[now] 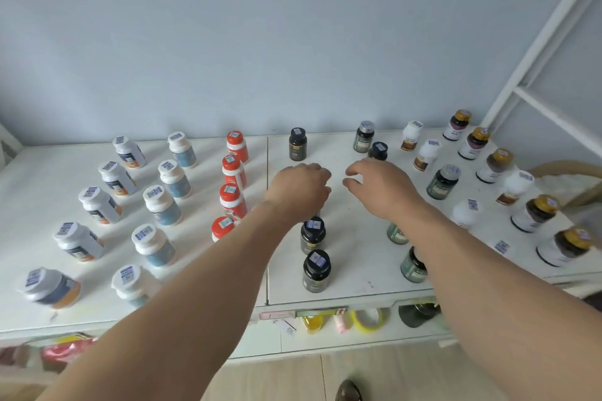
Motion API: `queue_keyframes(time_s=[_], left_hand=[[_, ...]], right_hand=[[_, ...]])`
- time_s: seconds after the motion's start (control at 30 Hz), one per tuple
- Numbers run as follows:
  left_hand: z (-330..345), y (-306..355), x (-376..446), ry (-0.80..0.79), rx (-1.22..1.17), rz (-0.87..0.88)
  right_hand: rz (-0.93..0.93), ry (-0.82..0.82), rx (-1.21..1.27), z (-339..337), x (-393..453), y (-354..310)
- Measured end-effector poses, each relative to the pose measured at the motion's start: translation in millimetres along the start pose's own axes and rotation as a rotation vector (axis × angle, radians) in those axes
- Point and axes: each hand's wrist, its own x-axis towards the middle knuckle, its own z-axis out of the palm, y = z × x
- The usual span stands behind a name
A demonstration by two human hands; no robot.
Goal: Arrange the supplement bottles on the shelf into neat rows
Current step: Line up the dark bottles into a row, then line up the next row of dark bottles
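Left hand (301, 187) seems clenched on something hidden; right hand (379, 185) is released, and its forearm could topple green bottles (413, 265) near the shelf's (351, 290) front edge.

Head camera, close above shelf (351, 238), facing forward-down.

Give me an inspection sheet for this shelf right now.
Surface: white shelf, two panels.
Job's things: bottles upright in columns; orange caps and black caps lined up; one dark bottle out of line.
Clutter: tape roll on the lower shelf.
Grippers: left hand curled, hold unclear; right hand loosely curled, empty.
Cables: nothing seen.
Surroundings: blue wall, white frame.
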Motion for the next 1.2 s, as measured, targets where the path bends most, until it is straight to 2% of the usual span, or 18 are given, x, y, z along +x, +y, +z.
queue_keyframes(time_s=[0.17,0.33,0.53,0.7,0.8,0.9,1.0,1.2], left_hand=[[-1.6,41.8,-20.1,0.022,-0.038,0.027],[10.7,93.5,-42.1,-0.023,-0.106,0.029],[51.0,155.5,-77.2,-0.152,-0.171,-0.149],[90.8,196.5,-105.6,-0.201,-0.219,-0.216],[111.5,208.9,-111.5,-0.173,-0.211,-0.222],[129.4,212.2,-108.4,-0.121,-0.208,-0.245],[145.1,211.9,-102.6,-0.034,-0.203,-0.271],[167.9,211.6,-101.3,0.149,-0.18,-0.286]], right_hand=[[0.041,0.063,0.067,-16.8,-44.7,25.0],[0.051,0.122,0.214,-22.9,-94.7,62.4],[-0.018,0.12,0.346,-10.3,-157.7,118.0],[0.043,0.032,0.377,23.9,-196.2,163.6],[0.069,-0.039,0.351,51.5,-201.7,182.2],[0.059,-0.041,0.292,80.1,-196.7,195.7],[-0.023,0.056,0.182,105.2,-188.8,205.2],[-0.062,0.25,0.141,120.2,-183.1,208.0]])
